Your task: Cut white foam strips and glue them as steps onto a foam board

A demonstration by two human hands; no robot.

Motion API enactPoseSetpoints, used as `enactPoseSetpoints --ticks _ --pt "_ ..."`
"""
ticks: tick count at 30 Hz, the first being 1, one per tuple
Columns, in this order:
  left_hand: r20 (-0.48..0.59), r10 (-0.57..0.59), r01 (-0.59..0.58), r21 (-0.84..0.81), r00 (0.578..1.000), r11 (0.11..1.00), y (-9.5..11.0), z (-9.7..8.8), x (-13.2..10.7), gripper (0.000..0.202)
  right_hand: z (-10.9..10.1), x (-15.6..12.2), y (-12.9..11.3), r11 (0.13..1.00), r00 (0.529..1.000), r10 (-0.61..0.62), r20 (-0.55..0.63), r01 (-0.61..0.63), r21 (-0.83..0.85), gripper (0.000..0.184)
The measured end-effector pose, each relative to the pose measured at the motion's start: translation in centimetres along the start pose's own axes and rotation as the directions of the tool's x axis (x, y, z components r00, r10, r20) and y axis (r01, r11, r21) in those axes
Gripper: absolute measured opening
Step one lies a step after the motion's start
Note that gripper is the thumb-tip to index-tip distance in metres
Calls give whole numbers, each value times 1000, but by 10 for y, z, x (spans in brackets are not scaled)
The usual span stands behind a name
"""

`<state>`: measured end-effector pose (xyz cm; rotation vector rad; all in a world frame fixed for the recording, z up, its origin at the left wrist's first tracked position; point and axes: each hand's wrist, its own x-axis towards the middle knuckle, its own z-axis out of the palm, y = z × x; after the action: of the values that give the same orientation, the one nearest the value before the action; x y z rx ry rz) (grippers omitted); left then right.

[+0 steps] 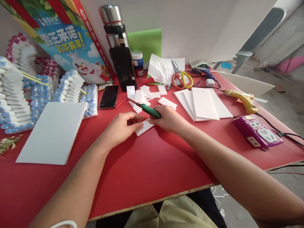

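White board strip (144, 128) lies on the red tabletop (142, 171) in front of me, set at a slant between my two hands. My left hand (121, 126) has its thumb and fingers drawn in on the strip's left end; whether they pinch it or only press it down, I cannot tell. My right hand (169, 118) is closed around the green utility knife (151, 110), with its fingertips at the strip's other end, and their contact there is partly hidden from me.

The knife's slim front end points away from me and to the left, over the small white pieces (144, 93). How much blade is out I cannot make out. My main worry is that front end passing close to my left fingers: a careless turn of the right wrist could nick them. Holding knife and strip together might also loosen my hold on either. The strip looks light and smooth, so uneven pressure could skid it, and a forward push could scatter the pieces towards the smartphone (108, 97).
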<state>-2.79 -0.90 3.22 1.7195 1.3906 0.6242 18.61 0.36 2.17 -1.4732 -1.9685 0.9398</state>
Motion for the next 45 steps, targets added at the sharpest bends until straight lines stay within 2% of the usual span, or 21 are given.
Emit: enactPoseSetpoints --ticks 3,6,8,13,18,22,24,27,31,34,37,45 --pt "81 57 -71 185 995 980 2 -6 -8 52 1 1 1 1000 1000 -4 -2 4 8 14" --pt "98 120 -146 338 988 930 4 -4 -13 37 1 2 1 1000 1000 -16 7 16 18 13" --pt "88 136 -160 365 987 917 5 -1 -13 26 0 2 0 1000 1000 -20 9 20 15 13" --pt "69 203 -214 368 977 905 4 3 -8 25 -6 -2 0 998 998 -47 38 45 43 16" --pt "55 287 -289 328 956 900 0 6 -2 25 -10 -2 1 999 990 -12 142 17 -37 31" --pt "48 180 -186 260 983 948 -3 -7 -3 34 -10 -2 1 996 992 -1 127 12 -92 38" --pt "19 112 -113 294 993 949 -5 -18 -5 38 -10 -2 0 994 992 4 129 11 -113 38" --pt "-10 93 -84 333 996 939 -9 -28 -5 28 -11 -3 -2 992 988 -12 153 32 -125 35" --pt "62 109 -120 221 992 968 -18 -21 1 18 -12 -2 -3 986 986 -26 165 53 -157 35" --pt "16 143 -144 97 990 985 -25 -12 6 13 -13 -2 -2 984 986 -22 166 51 -170 34" --pt "-24 172 -172 20 985 985 -31 -8 9 11 -15 -1 -1 986 983 -32 183 61 -153 26" --pt "-73 209 -213 -53 975 976 -36 -8 14 9 -19 3 -1 973 967 -80 242 128 -191 24"
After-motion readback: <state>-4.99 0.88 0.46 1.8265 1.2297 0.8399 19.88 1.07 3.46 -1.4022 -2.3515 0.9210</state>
